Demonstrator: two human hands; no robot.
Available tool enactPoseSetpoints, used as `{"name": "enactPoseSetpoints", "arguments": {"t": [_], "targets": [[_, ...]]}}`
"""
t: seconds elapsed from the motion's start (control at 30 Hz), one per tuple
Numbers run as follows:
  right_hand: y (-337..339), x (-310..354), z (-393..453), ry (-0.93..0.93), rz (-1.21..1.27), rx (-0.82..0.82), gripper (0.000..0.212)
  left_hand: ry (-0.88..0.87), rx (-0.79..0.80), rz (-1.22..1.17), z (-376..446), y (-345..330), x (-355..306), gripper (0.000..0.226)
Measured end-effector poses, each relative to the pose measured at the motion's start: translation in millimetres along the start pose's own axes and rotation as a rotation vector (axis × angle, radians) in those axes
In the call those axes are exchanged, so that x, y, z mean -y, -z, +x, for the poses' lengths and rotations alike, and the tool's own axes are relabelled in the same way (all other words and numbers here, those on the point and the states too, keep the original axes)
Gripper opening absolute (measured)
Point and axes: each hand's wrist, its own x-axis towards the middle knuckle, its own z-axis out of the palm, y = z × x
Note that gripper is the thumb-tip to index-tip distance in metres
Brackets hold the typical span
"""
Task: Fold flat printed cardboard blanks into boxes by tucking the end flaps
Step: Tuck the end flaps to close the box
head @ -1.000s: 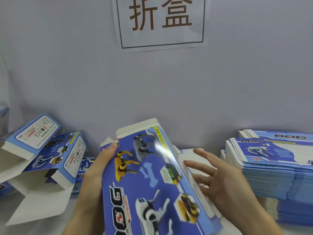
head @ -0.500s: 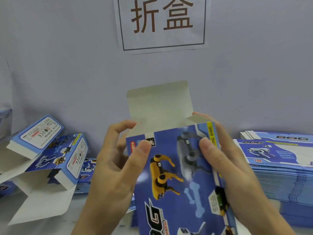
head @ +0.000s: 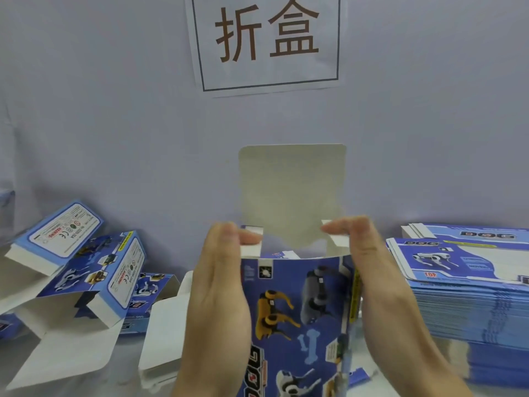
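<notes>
Head view: the box (head: pixel 297 310) is held upright at centre, above the table (head: pixel 126 365), its big top flap (head: pixel 292 193) standing open. The left hand (head: pixel 220 293) and right hand (head: pixel 372 282) clasp its two sides, fingers bending the small side flaps inward. A stack of flat blanks (head: pixel 469 305) lies right; folded boxes (head: pixel 86 270) lie left.

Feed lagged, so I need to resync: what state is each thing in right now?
Held box: opened into a tube, upright, far end unclosed.
Top flap: standing up, untucked.
Side flaps: being pushed inward.
Left hand: fingers on the left side flap.
Right hand: fingers on the right side flap.
Boxes at left: formed, one end open.
Blank stack: flat, unfolded.
</notes>
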Motion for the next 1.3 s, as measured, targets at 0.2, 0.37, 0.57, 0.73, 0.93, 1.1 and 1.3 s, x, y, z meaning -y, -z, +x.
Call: {"name": "enactPoseSetpoints", "arguments": {"t": [0.2,0.37,0.57,0.73,0.93,1.1,1.3], "targets": [[3,0,-13,-0.155,0.022,-0.114,0.026,-0.031,0.109,-0.02,1,2,7,0.048],[1,14,-12,-0.174,0.04,0.008,0.046,-0.062,0.132,-0.043,7,7,8,0.061],[6,15,6,-0.069,0.238,0.156,0.077,0.094,0.039,-0.191,25,8,3,0.031],[7,3,4,-0.162,0.319,0.133,0.082,-0.037,0.085,-0.102,20,3,6,0.028],[11,8,-14,-0.126,0.261,0.197,0.048,-0.193,0.124,-0.147,7,7,18,0.034],[10,10,-13,-0.101,0.219,0.091,0.04,-0.235,0.195,-0.098,5,13,22,0.028],[15,10,-15,-0.198,0.398,0.106,0.013,-0.247,0.258,-0.088,8,21,19,0.023]]}}
